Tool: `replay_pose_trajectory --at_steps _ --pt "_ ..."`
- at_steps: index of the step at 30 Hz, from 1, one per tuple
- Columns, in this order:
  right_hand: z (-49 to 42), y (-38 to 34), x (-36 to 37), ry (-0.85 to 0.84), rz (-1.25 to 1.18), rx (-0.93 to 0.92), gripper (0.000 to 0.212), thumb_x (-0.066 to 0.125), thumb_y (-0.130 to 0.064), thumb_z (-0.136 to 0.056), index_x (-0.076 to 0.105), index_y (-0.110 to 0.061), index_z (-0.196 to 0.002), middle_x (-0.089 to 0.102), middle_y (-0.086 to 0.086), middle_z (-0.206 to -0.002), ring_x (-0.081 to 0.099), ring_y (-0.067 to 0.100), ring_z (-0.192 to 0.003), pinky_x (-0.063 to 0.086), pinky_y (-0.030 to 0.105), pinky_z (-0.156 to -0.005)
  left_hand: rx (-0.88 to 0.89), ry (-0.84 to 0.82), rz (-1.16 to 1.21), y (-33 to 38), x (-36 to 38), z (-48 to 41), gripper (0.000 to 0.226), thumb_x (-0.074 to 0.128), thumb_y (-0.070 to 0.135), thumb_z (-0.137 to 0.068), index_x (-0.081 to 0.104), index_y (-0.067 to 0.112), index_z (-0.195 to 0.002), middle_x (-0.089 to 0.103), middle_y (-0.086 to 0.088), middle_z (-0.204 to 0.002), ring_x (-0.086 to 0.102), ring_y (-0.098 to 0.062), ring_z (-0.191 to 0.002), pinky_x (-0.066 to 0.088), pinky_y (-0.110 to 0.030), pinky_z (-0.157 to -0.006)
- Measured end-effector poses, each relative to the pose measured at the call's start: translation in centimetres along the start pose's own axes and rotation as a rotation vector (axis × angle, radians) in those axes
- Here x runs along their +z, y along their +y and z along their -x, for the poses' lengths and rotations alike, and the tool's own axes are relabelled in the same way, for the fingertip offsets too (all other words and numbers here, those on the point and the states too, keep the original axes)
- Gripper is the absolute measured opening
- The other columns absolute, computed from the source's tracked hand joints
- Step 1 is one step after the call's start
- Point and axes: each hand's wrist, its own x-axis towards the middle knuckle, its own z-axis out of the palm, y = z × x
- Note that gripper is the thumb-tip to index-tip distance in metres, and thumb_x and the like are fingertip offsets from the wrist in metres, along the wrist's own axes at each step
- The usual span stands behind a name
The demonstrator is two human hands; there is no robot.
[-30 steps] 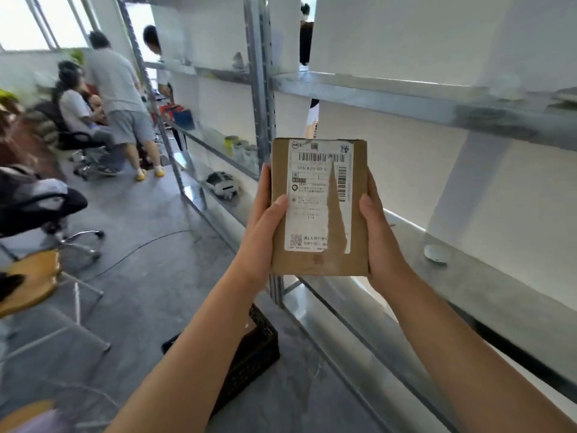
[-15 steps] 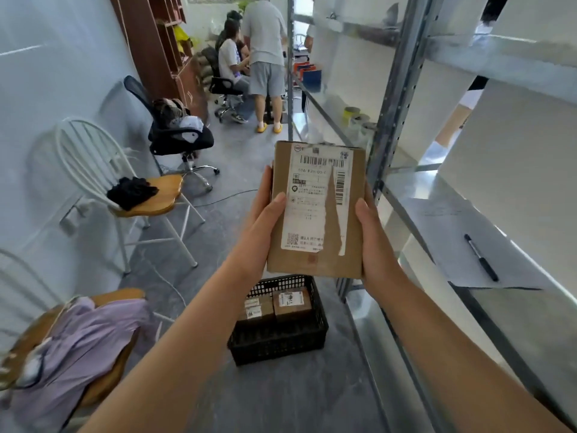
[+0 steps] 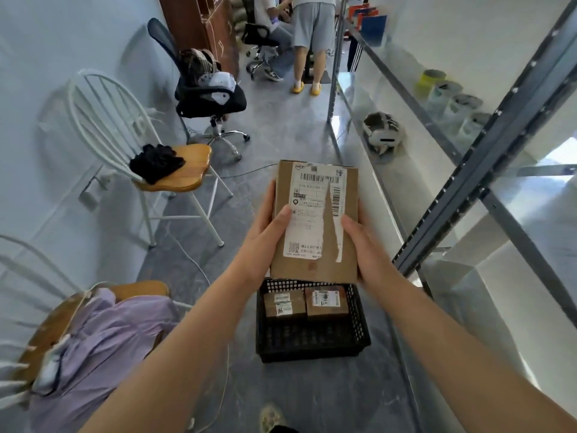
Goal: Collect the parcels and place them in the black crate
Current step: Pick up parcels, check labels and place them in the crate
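Note:
I hold a brown cardboard parcel [image 3: 315, 264] with a torn white shipping label in both hands, out in front of me above the floor. My left hand [image 3: 263, 242] grips its left edge and my right hand [image 3: 367, 248] grips its right edge. Directly below and just nearer to me, the black crate [image 3: 312, 342] stands on the grey floor. Two small brown parcels lie side by side at its far end: one on the left [image 3: 284, 304], one on the right [image 3: 326, 300]. The held parcel hides the crate's far rim.
A metal shelving rack [image 3: 474, 170] runs along the right, with jars and a headset on its shelves. On the left stand a white chair [image 3: 175, 173] with a black cloth, a chair with purple fabric [image 3: 93, 339], and a black office chair [image 3: 209, 98]. People are at the far end.
My view has swung from the shelf down towards the floor. The parcel has come lower and now hangs over the crate's far end. My grip on it is the same.

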Motion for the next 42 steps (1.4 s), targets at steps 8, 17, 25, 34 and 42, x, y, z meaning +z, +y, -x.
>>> replay_pose_trajectory --at_steps 8,17,25,34,42 --pt "-10.5 13.3 -1.9 0.005 0.048 0.192 0.057 0.038 -0.032 -0.098 0.015 -0.028 -0.15 0.045 0.002 -0.144 0.055 0.015 -0.121 0.051 0.034 -0.095 -0.13 0.118 0.012 -12.2 -6.4 -8.0 0.051 0.044 0.035 -0.098 0.024 0.049 -0.143 0.054 0.006 -0.139 0.059 -0.014 -0.119 0.054 -0.031 -0.09" --pt "-14.1 43.3 -8.3 -0.026 0.109 0.384 0.057 0.032 -0.028 -0.101 0.002 -0.042 -0.147 0.036 -0.008 -0.149 0.048 0.006 -0.125 0.045 0.027 -0.101 -0.419 0.328 0.055 -42.8 -12.4 -9.7 0.053 0.05 0.039 -0.096 0.033 0.037 -0.145 0.064 0.012 -0.126 0.064 -0.009 -0.11 0.056 -0.025 -0.083" --pt "-15.5 65.1 -13.2 -0.211 0.218 0.751 0.049 0.027 -0.04 -0.1 0.008 -0.048 -0.144 0.046 -0.02 -0.126 0.054 -0.003 -0.098 0.048 0.017 -0.075 -0.871 0.329 -0.114 -62.8 -17.2 -9.9 0.046 0.037 0.041 -0.1 0.04 0.024 -0.143 0.064 -0.003 -0.124 0.065 -0.019 -0.105 0.052 -0.037 -0.092" --pt "-16.2 72.5 -12.7 -0.307 0.178 0.877 0.055 0.035 -0.034 -0.099 0.009 -0.041 -0.147 0.046 -0.009 -0.139 0.051 0.013 -0.119 0.039 0.039 -0.107 -0.972 0.293 -0.201 -68.0 -20.3 -9.7 0.041 0.04 0.03 -0.101 0.041 0.019 -0.14 0.065 -0.006 -0.121 0.065 -0.021 -0.104 0.053 -0.039 -0.091" --pt "-14.2 74.3 -12.5 -0.318 0.332 0.742 0.068 0.035 -0.028 -0.101 -0.014 -0.036 -0.147 0.028 -0.008 -0.152 0.036 0.005 -0.123 0.032 0.024 -0.103 -0.964 0.333 -0.062 -70.5 -20.6 -8.4 0.06 0.046 0.016 -0.099 0.016 0.024 -0.151 0.053 -0.01 -0.135 0.059 -0.026 -0.113 0.051 -0.046 -0.094"
